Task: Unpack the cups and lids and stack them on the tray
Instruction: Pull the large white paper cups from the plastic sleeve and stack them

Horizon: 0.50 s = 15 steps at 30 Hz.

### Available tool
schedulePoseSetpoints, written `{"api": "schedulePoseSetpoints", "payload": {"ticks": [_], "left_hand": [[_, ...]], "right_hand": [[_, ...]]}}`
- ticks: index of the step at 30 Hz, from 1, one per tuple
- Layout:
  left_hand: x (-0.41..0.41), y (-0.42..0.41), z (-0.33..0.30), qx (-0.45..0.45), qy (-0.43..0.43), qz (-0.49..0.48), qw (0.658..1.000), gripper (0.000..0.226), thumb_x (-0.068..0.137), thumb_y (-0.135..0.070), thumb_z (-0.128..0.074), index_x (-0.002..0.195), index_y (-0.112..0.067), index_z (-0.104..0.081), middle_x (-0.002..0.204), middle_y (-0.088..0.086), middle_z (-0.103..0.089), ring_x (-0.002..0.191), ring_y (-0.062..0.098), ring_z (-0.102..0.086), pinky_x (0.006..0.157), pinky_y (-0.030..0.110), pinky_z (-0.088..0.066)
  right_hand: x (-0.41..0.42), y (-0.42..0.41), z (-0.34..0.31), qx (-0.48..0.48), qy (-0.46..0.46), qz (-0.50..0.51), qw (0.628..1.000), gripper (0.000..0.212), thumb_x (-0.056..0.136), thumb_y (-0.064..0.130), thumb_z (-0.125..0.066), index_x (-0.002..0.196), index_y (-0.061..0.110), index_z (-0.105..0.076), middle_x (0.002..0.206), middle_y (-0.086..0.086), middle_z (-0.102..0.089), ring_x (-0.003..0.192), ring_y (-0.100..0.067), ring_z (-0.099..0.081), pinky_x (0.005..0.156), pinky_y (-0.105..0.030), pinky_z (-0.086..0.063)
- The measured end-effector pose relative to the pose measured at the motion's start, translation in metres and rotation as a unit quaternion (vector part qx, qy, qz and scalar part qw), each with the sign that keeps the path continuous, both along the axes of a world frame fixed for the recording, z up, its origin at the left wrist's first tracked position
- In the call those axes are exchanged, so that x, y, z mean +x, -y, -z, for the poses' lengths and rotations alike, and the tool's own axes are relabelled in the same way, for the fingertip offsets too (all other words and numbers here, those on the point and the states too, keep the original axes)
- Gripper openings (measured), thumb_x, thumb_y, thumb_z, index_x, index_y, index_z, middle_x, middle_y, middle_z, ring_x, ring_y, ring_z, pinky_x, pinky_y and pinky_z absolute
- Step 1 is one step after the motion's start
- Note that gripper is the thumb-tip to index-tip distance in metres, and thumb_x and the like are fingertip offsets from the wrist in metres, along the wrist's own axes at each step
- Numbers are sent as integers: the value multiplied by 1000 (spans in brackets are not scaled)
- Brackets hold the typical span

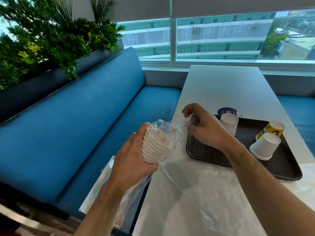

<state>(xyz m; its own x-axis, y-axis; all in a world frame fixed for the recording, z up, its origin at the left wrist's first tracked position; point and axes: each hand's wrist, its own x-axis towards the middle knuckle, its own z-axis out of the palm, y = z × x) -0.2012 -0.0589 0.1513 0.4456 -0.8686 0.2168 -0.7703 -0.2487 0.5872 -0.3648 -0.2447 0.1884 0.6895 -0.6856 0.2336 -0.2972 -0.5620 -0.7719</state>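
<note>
Unpacking step: left hand (134,160) fingers clamp the cup stack (156,145), right hand (202,129) fingertips pinch the bag (177,132) beyond them; next, strip it off.

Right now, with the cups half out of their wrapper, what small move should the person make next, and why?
Probably pull the plastic bag farther off with the right hand, which already pinches its loose end, while the left hand grips the stack of cups. The bag clings round the stack, so it cannot yet join the upturned cups on the tray.
</note>
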Motion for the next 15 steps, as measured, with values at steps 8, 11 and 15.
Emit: {"api": "schedulePoseSetpoints", "payload": {"ticks": [8, 11, 15], "left_hand": [[2, 1, -2, -1, -1, 10, 1000, 115, 60, -42, -87, 148, -53, -14, 130, -17, -47, 107, 9, -52, 84, 32, -48], [6, -1, 0, 5, -10, 3, 1000, 114, 58, -41, -87, 146, -55, -15, 129, -17, -48, 104, 10, -53, 82, 34, -49], [10, -7, 4, 12, -54, -6, 998, 114, 49, -53, -81, 144, -58, -17, 129, -20, -49, 107, 11, -55, 89, 42, -54]], "right_hand": [[30, -25, -20, -313, -199, -93, 924, 18, 95, 41, -66, 110, 31, -64, 99, 16, -61, 91, -7, -54, 85, -33, -18], [35, -14, -20, -282, -129, -16, 950, 11, 101, 33, -57, 101, 26, -65, 95, 11, -69, 89, -17, -65, 94, -38, -30], [33, 15, -20, -69, 38, 114, 990, 5, 102, 28, -56, 102, 23, -58, 80, 8, -69, 73, -19, -70, 82, -45, -58]]}}
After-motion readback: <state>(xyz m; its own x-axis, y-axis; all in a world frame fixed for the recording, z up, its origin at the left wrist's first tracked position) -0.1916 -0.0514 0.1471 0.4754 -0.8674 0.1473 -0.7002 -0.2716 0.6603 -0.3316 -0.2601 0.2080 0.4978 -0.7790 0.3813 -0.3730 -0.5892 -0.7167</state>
